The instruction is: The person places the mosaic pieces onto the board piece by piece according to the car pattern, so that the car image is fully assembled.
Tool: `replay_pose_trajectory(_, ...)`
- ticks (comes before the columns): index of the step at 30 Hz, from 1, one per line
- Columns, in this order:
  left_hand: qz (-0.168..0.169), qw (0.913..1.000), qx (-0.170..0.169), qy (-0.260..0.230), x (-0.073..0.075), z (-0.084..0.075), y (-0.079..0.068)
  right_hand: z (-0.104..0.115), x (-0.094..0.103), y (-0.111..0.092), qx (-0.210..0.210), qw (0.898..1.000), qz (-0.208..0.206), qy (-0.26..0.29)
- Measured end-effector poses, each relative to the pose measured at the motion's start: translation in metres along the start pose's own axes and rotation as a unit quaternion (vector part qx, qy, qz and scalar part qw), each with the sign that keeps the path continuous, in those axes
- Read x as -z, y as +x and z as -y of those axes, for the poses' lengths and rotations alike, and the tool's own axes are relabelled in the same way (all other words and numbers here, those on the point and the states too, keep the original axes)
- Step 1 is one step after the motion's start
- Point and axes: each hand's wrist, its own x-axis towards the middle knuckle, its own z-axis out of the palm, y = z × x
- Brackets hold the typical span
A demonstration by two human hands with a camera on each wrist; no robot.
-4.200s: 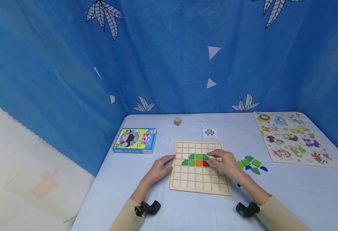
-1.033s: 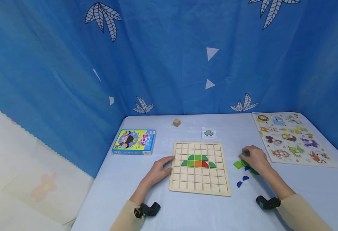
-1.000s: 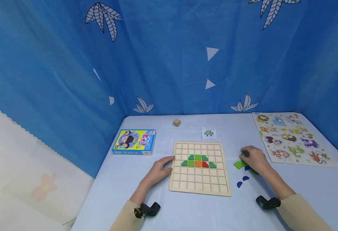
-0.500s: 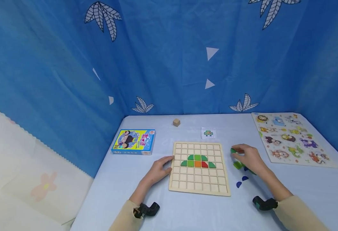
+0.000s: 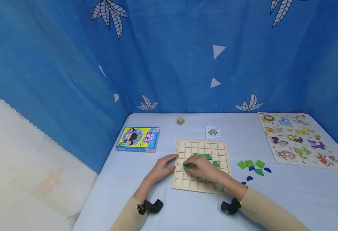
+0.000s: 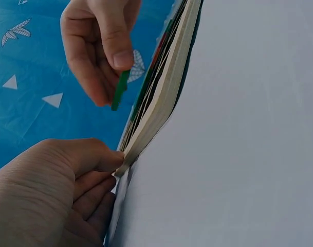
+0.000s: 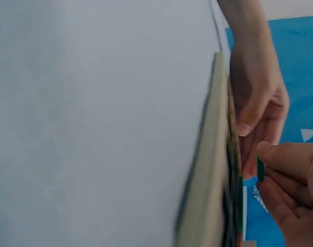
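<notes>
Green piece, pinched in my right hand, has just swung leftward above the board, not yet set! My left hand, spread, touches the board's left edge.

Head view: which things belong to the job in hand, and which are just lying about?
Likely in the job:
board with placed pieces
green piece in right hand
loose green pieces
blue pieces
picture card

Apparently lying about:
cartoon box
wooden cube
animal puzzle

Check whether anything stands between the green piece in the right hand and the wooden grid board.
Nothing visible does; in the left wrist view, only open space separates the green piece from the wooden grid board.
</notes>
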Motion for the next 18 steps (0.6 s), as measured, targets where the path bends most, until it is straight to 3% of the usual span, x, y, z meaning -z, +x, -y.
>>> replay_pose_trajectory(7,0.005,0.9999,0.013,0.001,-0.0008,-0.0022,0.0005,-0.004,-0.0081,-0.0001,0.027,0.998,0.0,-0.049)
replay_pose_trajectory(18,0.0,0.9999,0.013,0.005,0.0002,-0.0029,-0.0006,-0.0053,-0.0096,0.0029,0.027,0.998,0.012,-0.052)
